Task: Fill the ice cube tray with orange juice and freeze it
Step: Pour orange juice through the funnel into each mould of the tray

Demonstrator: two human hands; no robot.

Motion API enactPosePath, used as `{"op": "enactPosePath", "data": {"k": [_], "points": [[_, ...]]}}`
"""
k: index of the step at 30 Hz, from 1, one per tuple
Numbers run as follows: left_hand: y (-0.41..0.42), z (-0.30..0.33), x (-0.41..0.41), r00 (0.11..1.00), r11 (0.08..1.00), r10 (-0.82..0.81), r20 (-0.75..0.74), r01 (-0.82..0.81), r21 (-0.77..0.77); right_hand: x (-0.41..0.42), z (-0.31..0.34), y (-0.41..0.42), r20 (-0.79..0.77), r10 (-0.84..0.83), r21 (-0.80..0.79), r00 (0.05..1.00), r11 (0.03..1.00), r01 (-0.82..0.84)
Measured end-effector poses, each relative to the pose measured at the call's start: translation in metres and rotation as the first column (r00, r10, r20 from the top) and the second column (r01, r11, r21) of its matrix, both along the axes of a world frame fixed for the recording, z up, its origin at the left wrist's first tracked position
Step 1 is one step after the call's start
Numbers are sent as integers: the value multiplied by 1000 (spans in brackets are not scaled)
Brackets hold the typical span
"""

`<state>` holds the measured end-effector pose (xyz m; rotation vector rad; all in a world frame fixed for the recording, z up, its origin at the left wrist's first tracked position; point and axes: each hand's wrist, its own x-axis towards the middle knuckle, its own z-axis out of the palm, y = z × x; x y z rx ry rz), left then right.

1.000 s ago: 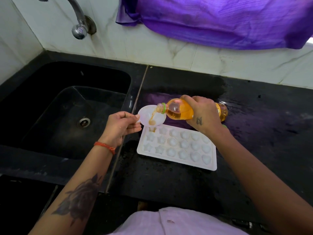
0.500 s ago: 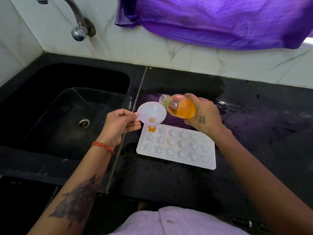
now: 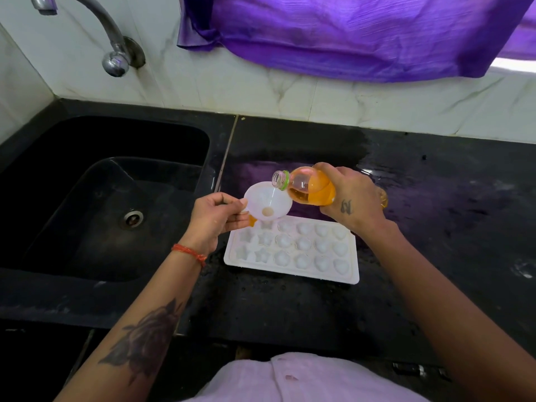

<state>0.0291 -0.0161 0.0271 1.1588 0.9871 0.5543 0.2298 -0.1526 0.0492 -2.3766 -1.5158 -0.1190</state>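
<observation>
A white ice cube tray (image 3: 293, 272) with star and heart moulds lies on the black counter. Its far-left corner cell holds orange juice (image 3: 253, 220); the other cells look unfilled. My left hand (image 3: 216, 217) pinches a white funnel (image 3: 268, 203) by its rim, its spout over the tray's far-left end. My right hand (image 3: 352, 198) grips an uncapped bottle of orange juice (image 3: 311, 188), its neck tilted slightly up beside the funnel's rim. No juice is flowing.
A deep black sink (image 3: 107, 204) with a drain lies to the left, under a chrome tap (image 3: 113, 50). A purple cloth (image 3: 348, 33) hangs over the white marble wall behind. The black counter (image 3: 435, 227) to the right looks wet.
The bottle was pouring juice into the funnel; its neck has since tipped up and the flow has stopped. The funnel has shifted slightly along the tray's far edge.
</observation>
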Motion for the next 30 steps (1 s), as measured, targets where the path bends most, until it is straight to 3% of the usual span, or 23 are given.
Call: {"op": "enactPosePath", "data": {"k": [13,30], "points": [[1,-6,0,1000,1000,-1,-26,1,13,7,-8,-2,113,-12,-73,994,997,20],[-2,5,5,1000,999,-13,21,12,34,5,-1,-12,-49,-69,1,996,998,69]]}}
